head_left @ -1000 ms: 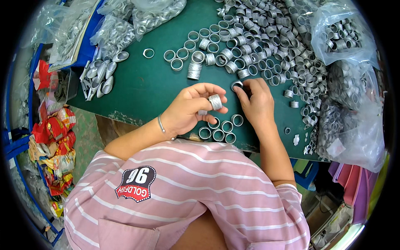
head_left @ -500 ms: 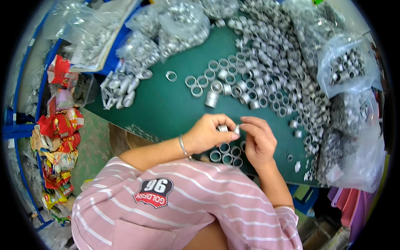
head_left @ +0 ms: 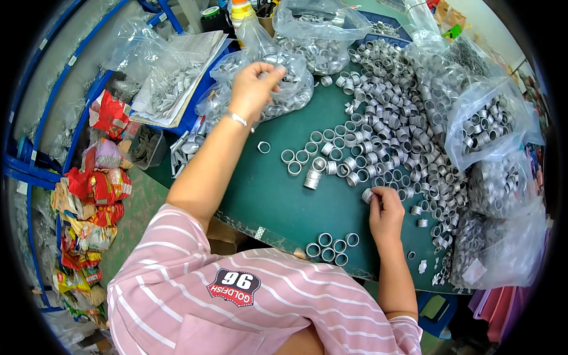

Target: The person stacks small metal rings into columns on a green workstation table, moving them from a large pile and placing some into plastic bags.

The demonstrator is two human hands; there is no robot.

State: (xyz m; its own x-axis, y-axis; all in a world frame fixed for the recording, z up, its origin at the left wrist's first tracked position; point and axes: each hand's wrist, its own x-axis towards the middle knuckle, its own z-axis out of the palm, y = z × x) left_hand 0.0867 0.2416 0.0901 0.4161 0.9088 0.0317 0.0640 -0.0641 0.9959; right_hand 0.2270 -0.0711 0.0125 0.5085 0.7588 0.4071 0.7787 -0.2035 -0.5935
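Observation:
My left hand (head_left: 254,89) reaches over a clear plastic bag (head_left: 296,97) of small metal parts at the back. Its thumb and fingers are curled together; whether anything sits between them I cannot make out. Toward the right, my right hand (head_left: 387,214) pinches a silvery metal ring (head_left: 368,196) just above the green tabletop (head_left: 266,201), at the lower edge of a large heap of similar rings (head_left: 384,127). A short stack of rings (head_left: 312,177) lies left of that hand. Near the front edge stands a small cluster of upright rings (head_left: 328,254).
One ring (head_left: 264,147) lies apart on the left. Spoon-shaped metal parts (head_left: 188,147) are piled beside a blue tray (head_left: 204,94) with papers. Filled plastic bags (head_left: 491,142) line the right side. Red and yellow packets (head_left: 103,192) hang from the blue rack at left.
My hands were together near the front edge, with small metal parts in them. The left has moved far up to the bag, the right outward to the heap. The view has shifted too.

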